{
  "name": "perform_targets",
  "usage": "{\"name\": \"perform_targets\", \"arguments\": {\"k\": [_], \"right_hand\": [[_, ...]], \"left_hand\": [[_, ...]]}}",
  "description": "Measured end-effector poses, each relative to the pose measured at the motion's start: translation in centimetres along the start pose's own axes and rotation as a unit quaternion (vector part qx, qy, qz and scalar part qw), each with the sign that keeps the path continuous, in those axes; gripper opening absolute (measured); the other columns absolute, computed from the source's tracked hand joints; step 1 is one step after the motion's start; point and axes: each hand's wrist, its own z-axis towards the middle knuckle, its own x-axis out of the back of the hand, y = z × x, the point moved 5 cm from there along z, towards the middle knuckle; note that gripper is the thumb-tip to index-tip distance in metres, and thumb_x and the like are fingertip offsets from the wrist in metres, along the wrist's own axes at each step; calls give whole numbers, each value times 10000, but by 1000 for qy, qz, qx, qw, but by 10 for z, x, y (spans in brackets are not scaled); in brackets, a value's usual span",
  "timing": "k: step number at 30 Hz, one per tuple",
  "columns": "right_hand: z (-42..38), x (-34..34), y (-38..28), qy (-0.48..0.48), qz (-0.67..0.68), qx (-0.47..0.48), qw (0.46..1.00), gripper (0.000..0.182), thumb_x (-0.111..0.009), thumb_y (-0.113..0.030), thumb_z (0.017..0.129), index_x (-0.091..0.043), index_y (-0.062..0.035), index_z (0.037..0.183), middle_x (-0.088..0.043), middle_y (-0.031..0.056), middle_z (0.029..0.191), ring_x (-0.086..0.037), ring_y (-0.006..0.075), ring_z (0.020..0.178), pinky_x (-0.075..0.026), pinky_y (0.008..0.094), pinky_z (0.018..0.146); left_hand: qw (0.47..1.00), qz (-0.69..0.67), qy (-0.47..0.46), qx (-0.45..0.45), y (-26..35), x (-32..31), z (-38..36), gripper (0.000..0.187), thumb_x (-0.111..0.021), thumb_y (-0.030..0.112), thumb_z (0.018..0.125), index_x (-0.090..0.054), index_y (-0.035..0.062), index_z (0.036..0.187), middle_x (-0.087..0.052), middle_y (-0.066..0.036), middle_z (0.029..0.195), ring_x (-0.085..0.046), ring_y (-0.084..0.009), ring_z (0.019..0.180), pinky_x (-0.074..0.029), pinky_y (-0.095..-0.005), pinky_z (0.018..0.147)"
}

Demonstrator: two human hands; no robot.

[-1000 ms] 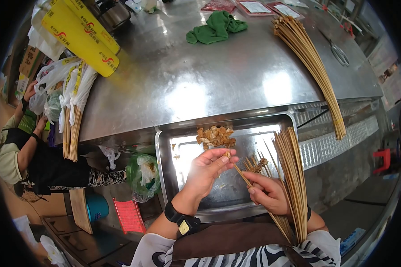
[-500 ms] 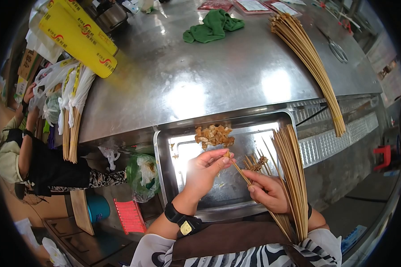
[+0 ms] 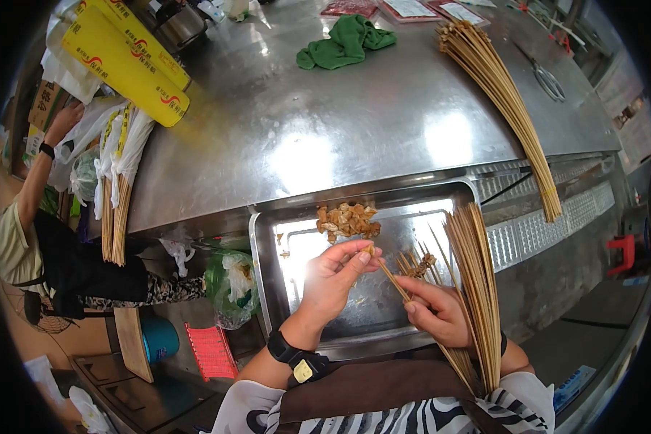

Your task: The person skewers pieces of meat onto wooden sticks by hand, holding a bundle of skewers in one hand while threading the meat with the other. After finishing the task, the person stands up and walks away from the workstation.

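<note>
In front of me, my left hand [image 3: 331, 278] pinches a small brown piece of food [image 3: 371, 251] at the tip of a bamboo skewer [image 3: 393, 281]. My right hand [image 3: 441, 312] grips that skewer lower down, its fingers closed around the shaft. Both hands are over a metal tray [image 3: 259, 267]. A pile of brown, meat-like pieces [image 3: 347, 220] lies at the tray's far side. Several skewers with brown pieces on them [image 3: 421, 269] lie beyond my right hand, partly hidden by it. A thick bundle of bare skewers [image 3: 477, 282] rests against my right forearm.
On the steel table [image 3: 231, 145] are a green cloth [image 3: 347, 43], another skewer bundle [image 3: 499, 94], scissors [image 3: 546, 81] and yellow film rolls [image 3: 126, 69]. Bagged skewers [image 3: 119, 181] hang over its left edge. A co-worker [image 3: 32, 253] stands at the left. A red stool [image 3: 620, 255] is at the right.
My hands hold almost the same pose on the skewer and the food piece. At the left, the co-worker's arm has moved up toward the boxes and plastic bags.
</note>
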Motion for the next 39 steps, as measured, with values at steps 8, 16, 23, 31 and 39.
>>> {"name": "perform_targets", "arguments": {"k": [8,16,23,31,39], "right_hand": [[1,0,0,-1,-2,11,1000,428,-451,-40,880,-379,14,1298,-464,-6,626,-441,63,569,-377,225,535],[1,0,0,3,12,-7,1000,430,-453,-48,884,-376,11,1303,-475,0,633,-442,63,572,-381,223,542],[2,1,1,1,3,3,1000,429,-450,-40,883,-376,13,1302,-479,4,633,-442,61,570,-378,219,537],[2,0,3,0,24,-10,1000,424,-448,-38,886,-371,31,1297,-462,-7,616,-434,56,568,-371,211,533],[1,0,2,2,31,-10,999,418,-440,-35,890,-368,39,1294,-455,-9,606,-428,54,561,-367,208,528]], "left_hand": [[999,30,-15,-17,-2,0,-2,220,-530,52,880,-546,-20,1087,-617,-130,1011,-601,-182,933,-502,-290,822],[997,58,-7,-47,-1,-3,-2,208,-523,2,870,-558,-40,1070,-623,-144,1001,-614,-207,928,-506,-293,811],[998,30,-16,-45,1,-4,-1,204,-517,12,875,-554,-43,1068,-622,-146,998,-617,-210,919,-509,-299,804],[999,13,-16,-25,1,-6,-3,209,-525,-5,863,-551,-41,1067,-621,-148,997,-617,-213,918,-510,-306,807],[998,-13,-12,-66,-3,-9,-4,214,-548,-28,842,-554,-41,1056,-621,-151,996,-617,-207,911,-510,-305,812]]}}
